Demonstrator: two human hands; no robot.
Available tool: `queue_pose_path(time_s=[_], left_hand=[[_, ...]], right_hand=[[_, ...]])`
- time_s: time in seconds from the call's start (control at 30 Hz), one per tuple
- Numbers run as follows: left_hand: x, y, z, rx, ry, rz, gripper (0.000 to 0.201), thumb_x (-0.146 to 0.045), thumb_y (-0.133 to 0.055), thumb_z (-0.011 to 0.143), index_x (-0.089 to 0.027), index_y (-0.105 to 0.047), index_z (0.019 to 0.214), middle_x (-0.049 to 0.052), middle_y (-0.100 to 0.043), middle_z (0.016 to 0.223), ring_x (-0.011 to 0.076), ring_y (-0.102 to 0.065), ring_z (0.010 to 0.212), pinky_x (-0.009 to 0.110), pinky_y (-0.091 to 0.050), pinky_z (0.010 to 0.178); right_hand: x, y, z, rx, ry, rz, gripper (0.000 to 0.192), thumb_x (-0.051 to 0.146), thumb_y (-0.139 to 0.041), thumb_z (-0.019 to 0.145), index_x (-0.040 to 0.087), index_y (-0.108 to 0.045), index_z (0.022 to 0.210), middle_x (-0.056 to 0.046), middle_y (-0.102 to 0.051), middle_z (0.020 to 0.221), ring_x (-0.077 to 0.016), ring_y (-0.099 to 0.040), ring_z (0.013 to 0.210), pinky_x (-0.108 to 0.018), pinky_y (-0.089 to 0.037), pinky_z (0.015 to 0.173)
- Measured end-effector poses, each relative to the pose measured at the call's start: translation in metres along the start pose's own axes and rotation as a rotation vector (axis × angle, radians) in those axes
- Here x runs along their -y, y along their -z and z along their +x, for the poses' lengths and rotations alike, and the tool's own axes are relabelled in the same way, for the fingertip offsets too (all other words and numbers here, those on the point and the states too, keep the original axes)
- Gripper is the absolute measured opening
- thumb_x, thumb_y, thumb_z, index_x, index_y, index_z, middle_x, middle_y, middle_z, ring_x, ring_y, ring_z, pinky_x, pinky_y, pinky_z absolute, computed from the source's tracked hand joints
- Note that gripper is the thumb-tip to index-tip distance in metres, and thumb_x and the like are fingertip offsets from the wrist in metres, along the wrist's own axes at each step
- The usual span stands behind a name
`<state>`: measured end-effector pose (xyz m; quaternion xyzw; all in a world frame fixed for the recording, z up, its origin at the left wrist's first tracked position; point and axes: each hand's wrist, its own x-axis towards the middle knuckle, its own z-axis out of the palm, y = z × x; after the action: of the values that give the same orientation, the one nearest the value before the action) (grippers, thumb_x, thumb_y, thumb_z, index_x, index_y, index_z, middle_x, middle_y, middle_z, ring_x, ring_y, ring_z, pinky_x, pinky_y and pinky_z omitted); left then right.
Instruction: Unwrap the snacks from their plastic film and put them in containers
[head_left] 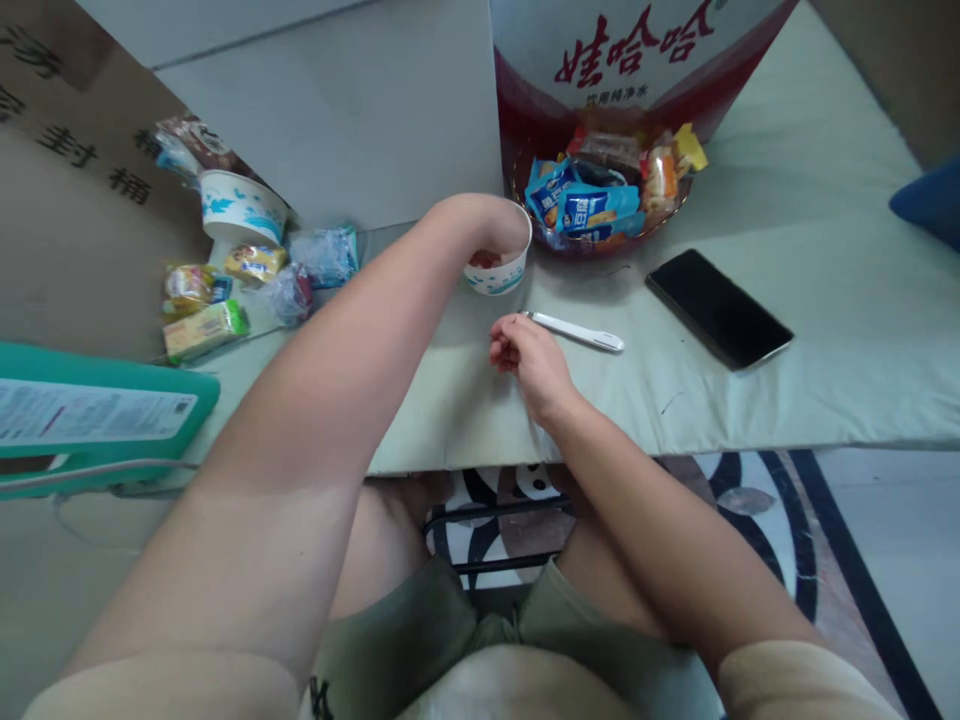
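Note:
My left hand [501, 226] is down inside a white paper bowl [498, 279] with a blue leaf print. Its fingers are mostly hidden by the rim and the wrist; something reddish shows in the bowl, too unclear to name. My right hand [534, 362] rests on the cloth-covered table in front of the bowl. Those fingers are curled in, and I see nothing held in them. Beside its knuckles lies a slim white tool [581, 331], whose near end is partly covered by the hand.
Behind the bowl, a glass dish [651, 232] holds wrapped snacks against a printed carton [600, 50]. A black phone [718, 308] lies at right. On the left are another paper bowl [241, 208], several snack packets [204, 330] and a green container [199, 405].

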<state>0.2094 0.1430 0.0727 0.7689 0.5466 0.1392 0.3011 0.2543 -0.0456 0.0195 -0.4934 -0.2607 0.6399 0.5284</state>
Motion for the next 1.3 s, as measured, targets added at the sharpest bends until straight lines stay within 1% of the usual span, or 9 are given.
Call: queue_pose_path(time_s=[0.13,0.27,0.43,0.63,0.73,0.87,1.03,1.2,1.3], left_hand=[[-0.024,0.031,-0.061,-0.320,-0.067,0.031,0.022,-0.007,-0.056,0.087,-0.017,-0.057,0.067,-0.001,-0.054,0.062,0.0131,-0.060,0.068,0.031,-0.049,0.077],[0.031,0.026,-0.125,-0.708,-0.113,-0.490,0.022,-0.010,-0.055,0.090,-0.021,-0.051,0.072,-0.004,-0.053,0.062,0.0095,-0.054,0.059,0.023,-0.045,0.061],[0.134,0.011,-0.139,-0.725,0.140,-0.358,0.011,-0.020,-0.066,0.079,-0.023,-0.056,0.079,-0.001,-0.057,0.075,0.0148,-0.058,0.073,0.029,-0.048,0.074],[0.199,0.050,-0.091,-0.643,0.197,-0.182,0.046,-0.019,-0.086,0.051,-0.028,-0.063,0.089,0.014,-0.053,0.118,0.0431,-0.038,0.136,0.058,-0.026,0.115],[0.204,0.066,-0.082,-0.620,0.308,-0.109,0.056,-0.024,-0.092,0.050,-0.029,-0.066,0.100,0.011,-0.048,0.119,0.0440,-0.021,0.140,0.060,-0.013,0.117],[0.204,0.080,-0.081,-0.593,0.343,-0.076,0.058,-0.013,-0.091,0.060,-0.027,-0.062,0.109,0.004,-0.040,0.099,0.0291,-0.031,0.127,0.048,-0.014,0.117],[0.205,0.094,-0.074,-0.846,0.370,-0.251,0.030,0.001,-0.072,0.082,-0.021,-0.053,0.091,0.000,-0.035,0.084,0.0172,-0.039,0.097,0.034,-0.024,0.111],[0.169,0.080,-0.111,-1.047,0.295,-0.913,0.024,-0.001,-0.047,0.099,-0.020,-0.049,0.085,-0.004,-0.048,0.076,0.0098,-0.045,0.083,0.022,-0.040,0.082],[0.139,0.044,-0.153,-0.905,0.219,-1.301,0.015,-0.026,-0.050,0.101,-0.022,-0.051,0.087,-0.004,-0.058,0.074,0.0104,-0.055,0.073,0.024,-0.043,0.067]], right_hand=[[-0.002,0.002,-0.002,0.004,0.023,-0.011,0.017,0.040,-0.054,0.075,0.023,-0.055,0.072,0.004,-0.054,0.062,-0.0109,-0.050,0.056,-0.026,-0.036,0.056],[-0.005,0.003,-0.004,-0.011,0.034,-0.033,0.018,0.040,-0.056,0.077,0.023,-0.055,0.073,0.004,-0.053,0.061,-0.0102,-0.050,0.054,-0.026,-0.037,0.055],[-0.016,-0.003,-0.010,-0.005,0.012,-0.079,0.020,0.043,-0.059,0.073,0.023,-0.055,0.073,0.005,-0.054,0.060,-0.0099,-0.050,0.053,-0.025,-0.038,0.055],[-0.023,-0.016,-0.011,0.007,-0.041,-0.131,0.025,0.047,-0.062,0.066,0.023,-0.057,0.070,0.005,-0.053,0.058,-0.0093,-0.049,0.053,-0.025,-0.035,0.054],[-0.023,-0.019,-0.007,0.000,-0.051,-0.145,0.026,0.048,-0.062,0.065,0.022,-0.057,0.069,0.005,-0.053,0.057,-0.0088,-0.047,0.052,-0.025,-0.034,0.053],[-0.023,-0.018,-0.004,0.006,-0.049,-0.161,0.026,0.048,-0.062,0.066,0.022,-0.056,0.068,0.005,-0.052,0.057,-0.0083,-0.046,0.051,-0.025,-0.035,0.053],[-0.023,-0.015,-0.005,0.036,-0.062,-0.157,0.026,0.047,-0.063,0.068,0.022,-0.056,0.071,0.006,-0.051,0.057,-0.0084,-0.046,0.052,-0.025,-0.035,0.053],[-0.024,-0.012,-0.008,0.069,-0.037,-0.171,0.025,0.046,-0.062,0.076,0.023,-0.054,0.073,0.005,-0.051,0.060,-0.0090,-0.046,0.054,-0.024,-0.036,0.054],[-0.023,-0.011,-0.011,0.037,0.013,-0.126,0.031,0.051,-0.067,0.074,0.024,-0.056,0.085,0.002,-0.059,0.076,-0.0112,-0.056,0.064,-0.023,-0.041,0.055]])
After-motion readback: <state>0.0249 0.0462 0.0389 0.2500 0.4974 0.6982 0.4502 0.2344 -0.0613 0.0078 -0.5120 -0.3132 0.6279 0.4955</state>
